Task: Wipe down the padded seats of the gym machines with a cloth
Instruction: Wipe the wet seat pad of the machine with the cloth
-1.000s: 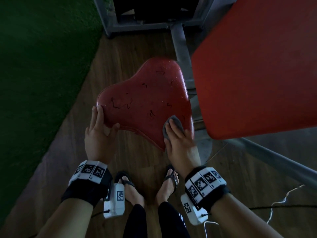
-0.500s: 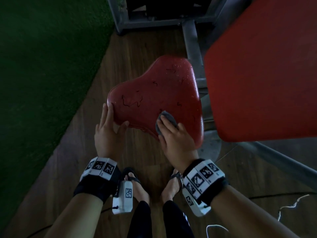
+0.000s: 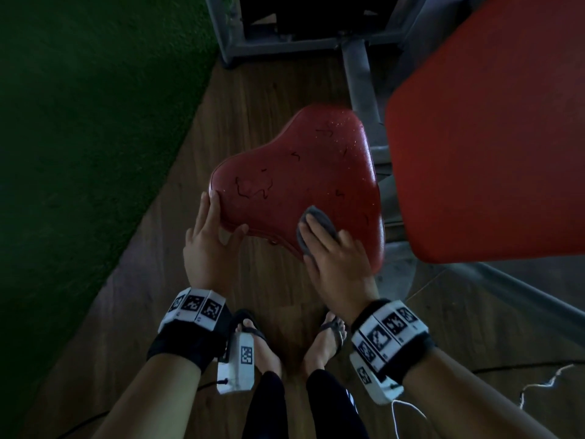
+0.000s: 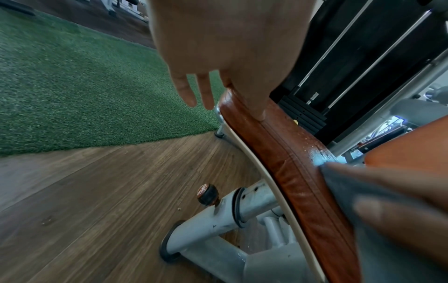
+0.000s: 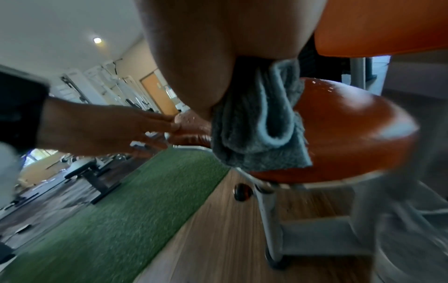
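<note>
Grey cloth (image 3: 316, 228) under right hand (image 3: 338, 264), on seat (image 3: 304, 172)

Head view: the cloth (image 3: 316, 228) lay mostly hidden beneath the right hand (image 3: 337, 264); only its far and left edges showed. The back pad (image 3: 484, 128) was cut off by the top and right picture edges and covered the seat's (image 3: 300, 172) right rim. Left wrist view: the left hand (image 4: 225, 44) was cut off at the top edge, and the right hand's fingers (image 4: 397, 208) were blurred. Right wrist view: the seat post (image 5: 269, 216) and machine frame were smeared by motion blur; the equipment behind the left hand was too small to identify.
</note>
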